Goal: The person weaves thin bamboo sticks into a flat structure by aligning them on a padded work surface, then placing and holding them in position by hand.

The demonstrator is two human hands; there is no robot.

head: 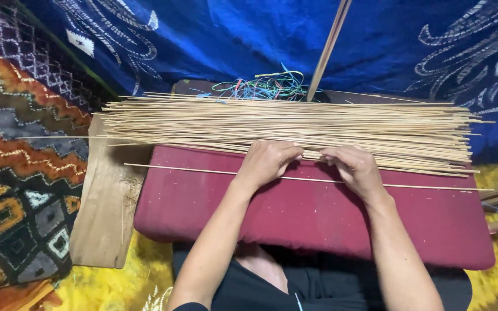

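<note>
Maroon cushion (pixel 295 224) lies across the person's lap, its near edge over dark clothing. Along its far edge rests a wide pile of thin pale sticks (pixel 214 121), laid lengthwise left to right and overhanging the cushion at both ends. The left hand (pixel 267 162) is curled at the near edge of the pile, fingertips pinching into the nearest sticks. The right hand (pixel 353 167) sits just beside it, likewise curled, fingers closed on sticks at the same edge; which sticks each hand grips cannot be told. One single stick (pixel 174 169) lies apart from the pile, flat across the cushion and passing beneath both hands. A wooden board (pixel 102 219) lies under the cushion's left end. Behind the pile sits a tangle of coloured strings (pixel 263 87), and a wooden rod (pixel 329 43) leans up over blue patterned cloth (pixel 249 31).
</note>
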